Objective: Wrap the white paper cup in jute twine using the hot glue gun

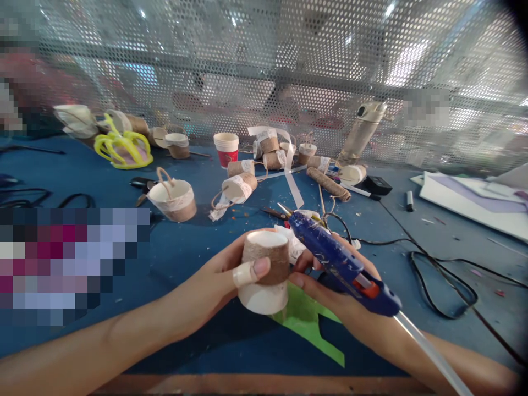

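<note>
Glue gun (330, 250): above curled right fingers (304, 260), held.
Cup (275, 278): left fingers (260, 268) wrap it; likely light, crushable; grip twine band (268, 249) gently.

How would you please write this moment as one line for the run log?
left hand: holding brown-wrapped cup | right hand: holding blue glue gun | behind: handled cup, red-and-white cup

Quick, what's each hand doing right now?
Left hand: closed, holding the cup.
Right hand: holding the glue gun, fingers curled near the cup.
</note>
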Demonstrator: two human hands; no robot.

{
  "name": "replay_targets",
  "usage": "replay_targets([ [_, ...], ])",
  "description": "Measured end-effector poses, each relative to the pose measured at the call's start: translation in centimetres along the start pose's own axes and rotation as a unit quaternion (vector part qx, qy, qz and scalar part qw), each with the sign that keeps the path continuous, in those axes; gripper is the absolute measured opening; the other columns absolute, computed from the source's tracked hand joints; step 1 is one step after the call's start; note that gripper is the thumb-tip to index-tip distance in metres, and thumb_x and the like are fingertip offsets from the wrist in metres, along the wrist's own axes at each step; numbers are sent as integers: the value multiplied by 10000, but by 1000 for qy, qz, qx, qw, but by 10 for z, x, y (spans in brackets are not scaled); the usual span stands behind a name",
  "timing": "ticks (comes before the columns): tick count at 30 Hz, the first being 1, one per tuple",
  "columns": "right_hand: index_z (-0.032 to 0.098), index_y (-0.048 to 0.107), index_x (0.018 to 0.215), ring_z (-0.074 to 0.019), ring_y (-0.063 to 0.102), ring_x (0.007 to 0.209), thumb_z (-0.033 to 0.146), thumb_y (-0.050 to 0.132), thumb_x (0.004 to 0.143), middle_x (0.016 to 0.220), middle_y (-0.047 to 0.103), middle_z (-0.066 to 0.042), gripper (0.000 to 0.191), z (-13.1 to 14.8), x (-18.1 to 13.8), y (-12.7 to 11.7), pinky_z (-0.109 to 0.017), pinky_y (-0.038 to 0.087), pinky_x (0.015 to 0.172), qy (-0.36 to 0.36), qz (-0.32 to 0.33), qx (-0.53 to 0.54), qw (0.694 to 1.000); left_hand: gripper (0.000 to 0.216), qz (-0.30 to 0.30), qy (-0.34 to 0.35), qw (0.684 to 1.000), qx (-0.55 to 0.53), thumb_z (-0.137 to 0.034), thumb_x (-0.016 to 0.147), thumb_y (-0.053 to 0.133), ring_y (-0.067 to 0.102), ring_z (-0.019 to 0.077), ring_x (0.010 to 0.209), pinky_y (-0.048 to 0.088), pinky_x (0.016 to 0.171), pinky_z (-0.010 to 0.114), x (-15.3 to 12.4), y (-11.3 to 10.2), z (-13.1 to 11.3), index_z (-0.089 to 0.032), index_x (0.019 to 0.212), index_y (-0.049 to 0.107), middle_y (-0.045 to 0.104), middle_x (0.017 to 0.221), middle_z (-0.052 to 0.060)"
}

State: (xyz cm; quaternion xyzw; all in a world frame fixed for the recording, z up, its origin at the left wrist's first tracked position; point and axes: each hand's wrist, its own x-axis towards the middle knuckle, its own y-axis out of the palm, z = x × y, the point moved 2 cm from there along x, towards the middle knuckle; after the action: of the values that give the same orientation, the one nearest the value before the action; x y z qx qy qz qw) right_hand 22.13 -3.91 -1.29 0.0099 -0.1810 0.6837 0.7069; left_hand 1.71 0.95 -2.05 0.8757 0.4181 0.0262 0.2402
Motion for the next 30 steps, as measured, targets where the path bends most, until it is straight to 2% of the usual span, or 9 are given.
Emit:
replay_targets([
  [4, 264, 663, 835, -128, 704, 711, 199, 837, 794, 814, 746, 57, 190, 4, 2, -1, -237, 578, 672, -22, 3, -35, 999, 338, -17, 18, 999, -33, -414, 892, 729, 700, 258, 1135, 544, 918, 313, 2, 1, -5, -248, 1184, 757, 777, 1245, 63],
  [7, 269, 684, 873, -132, 715, 765, 196, 834, 800, 849, 752, 51, 182, 4, 5, -4, -245, 591, 737, -40, -4, -54, 998, 314, -33, 31, 998, -55, -418, 919, 687, 742, 235, 1003, 584, 856, 295, 3, 0, -9, -204, 1130, 780, 807, 1135, 71],
  [9, 285, 684, 888, -132, 708, 785, 201, 842, 791, 859, 752, 60, 203, 3, 6, -8, -252, 584, 775, -59, -22, -60, 996, 309, -55, 12, 995, -79, -407, 939, 652, 767, 255, 921, 621, 780, 326, 3, -3, -12, -188, 1115, 782, 815, 1074, 80],
  [11, 294, 678, 884, -129, 696, 750, 202, 839, 790, 859, 756, 65, 208, 2, 7, -12, -250, 569, 725, -72, -38, -75, 994, 339, -50, -14, 994, -101, -410, 959, 605, 782, 295, 823, 645, 649, 370, 3, -6, -14, -167, 1129, 769, 812, 1018, 103],
  [14, 284, 692, 901, -131, 673, 668, 211, 812, 813, 872, 758, 44, 166, 0, 11, -20, -263, 541, 629, -68, -60, -114, 989, 425, 23, -40, 992, -118, -452, 995, 505, 780, 304, 725, 623, 500, 357, 2, -7, -14, -159, 1225, 709, 791, 1001, 130],
  [19, 279, 712, 892, -172, 675, 701, 271, 809, 828, 863, 742, 15, 117, 8, 28, -30, -307, 561, 640, -82, -75, -153, 982, 447, 166, -98, 976, -102, -507, 1031, 377, 794, 284, 759, 587, 488, 285, -1, -6, -4, -246, 1340, 567, 759, 1033, 123],
  [23, 273, 682, 852, -183, 695, 762, 271, 779, 855, 894, 752, 9, 97, 23, 51, -24, -320, 575, 685, -111, -36, -128, 985, 392, 236, -124, 960, -84, -542, 1001, 432, 793, 282, 759, 595, 585, 353, -6, -3, -1, -305, 1287, 558, 756, 1079, 102],
  [27, 247, 650, 831, -165, 678, 786, 266, 789, 843, 948, 751, 7, 140, 40, 76, -12, -316, 557, 715, -147, 5, -101, 984, 397, 208, -94, 971, -69, -531, 926, 598, 773, 291, 921, 575, 816, 420, -12, 1, -8, -293, 1240, 643, 781, 990, 72],
  [30, 230, 674, 848, -161, 659, 818, 236, 826, 793, 944, 739, 5, 162, 37, 98, -3, -321, 543, 770, -136, 44, -70, 987, 463, 230, -100, 968, -13, -551, 847, 711, 733, 301, 1056, 523, 942, 421, -21, 4, -17, -297, 1234, 715, 786, 1060, 59],
])
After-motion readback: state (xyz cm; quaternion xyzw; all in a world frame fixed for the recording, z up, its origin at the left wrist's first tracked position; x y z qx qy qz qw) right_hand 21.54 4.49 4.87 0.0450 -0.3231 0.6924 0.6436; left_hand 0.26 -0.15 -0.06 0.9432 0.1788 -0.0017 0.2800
